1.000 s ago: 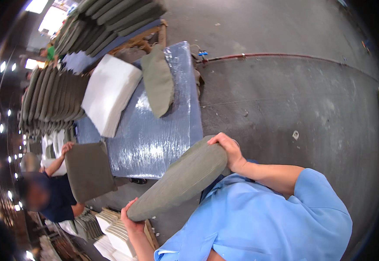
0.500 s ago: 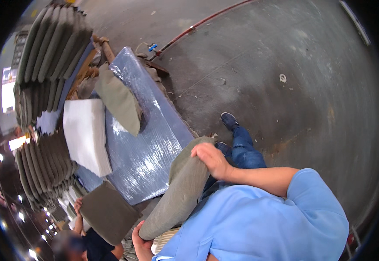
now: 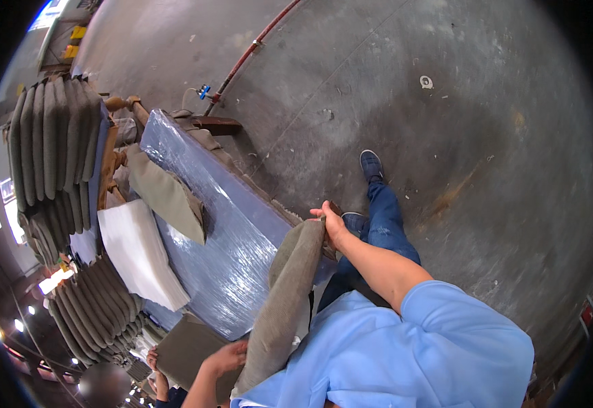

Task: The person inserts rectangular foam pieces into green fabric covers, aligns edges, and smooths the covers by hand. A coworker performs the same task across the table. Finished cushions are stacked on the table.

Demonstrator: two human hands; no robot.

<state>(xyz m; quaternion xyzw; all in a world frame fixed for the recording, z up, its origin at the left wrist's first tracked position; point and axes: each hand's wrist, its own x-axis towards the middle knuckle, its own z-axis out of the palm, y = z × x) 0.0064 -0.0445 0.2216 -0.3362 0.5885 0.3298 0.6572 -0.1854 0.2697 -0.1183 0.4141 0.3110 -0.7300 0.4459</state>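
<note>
A grey-green fabric cushion point(image 3: 284, 306) stands on edge, slanting up in front of my body beside the wrapped block. My right hand point(image 3: 332, 224) is closed on its far end, at the corner. Against the cushion's left side, near its lower end, lies my left hand point(image 3: 229, 356), its fingers stretched out and slightly blurred. The cushion's lower end meets my blue shirt. A loose piece of grey-green fabric point(image 3: 167, 196) and a white stack of padding sheets point(image 3: 140, 253) lie on the clear-film-wrapped bluish block point(image 3: 225, 272).
Several grey-green cushions point(image 3: 51, 139) are stacked at the far left, with another cushion row point(image 3: 95, 306) nearer. At lower left a co-worker's hand point(image 3: 153, 358) holds a flat cushion point(image 3: 191, 350). A red hose point(image 3: 242, 58) with a blue valve point(image 3: 204, 91) crosses the concrete floor.
My left hand has left the cushion's lower end and moved up along its side. The cushion stands steeper. My right hand has shifted at the far end. The view has turned slightly.
</note>
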